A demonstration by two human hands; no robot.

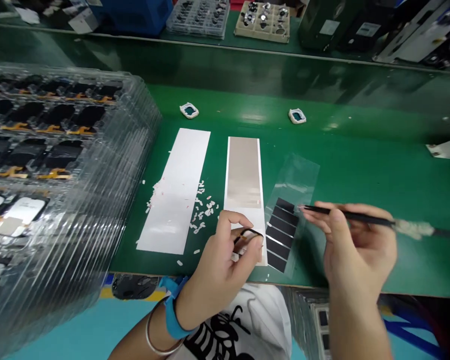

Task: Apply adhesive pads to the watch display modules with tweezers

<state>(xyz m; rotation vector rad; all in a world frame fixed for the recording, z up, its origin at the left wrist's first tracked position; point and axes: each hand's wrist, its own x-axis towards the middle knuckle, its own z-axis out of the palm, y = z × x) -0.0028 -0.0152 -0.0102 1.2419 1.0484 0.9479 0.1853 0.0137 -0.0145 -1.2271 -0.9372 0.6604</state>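
My left hand (225,262), with a blue band at its wrist, is closed on a small black-edged screen part (252,232), tilted between thumb and fingers; fingers hide much of it. Black tweezers (354,216), their rear end wrapped in pale material, lie in the grip of my right hand (354,250). Their tips are beside the top of a clear sheet with black rectangular stickers (283,226); whether they pinch anything is too small to tell. A white-edged beige strip sheet (243,172) runs partly under my left hand.
A tall stack of clear plastic trays (108,165) with screen parts stands on the left. A white sheet (178,190) lies near scattered white scraps (200,217). Two small square white-rimmed pieces (189,110) sit farther back. Above, a shelf (135,45) carries boxes and parts trays.
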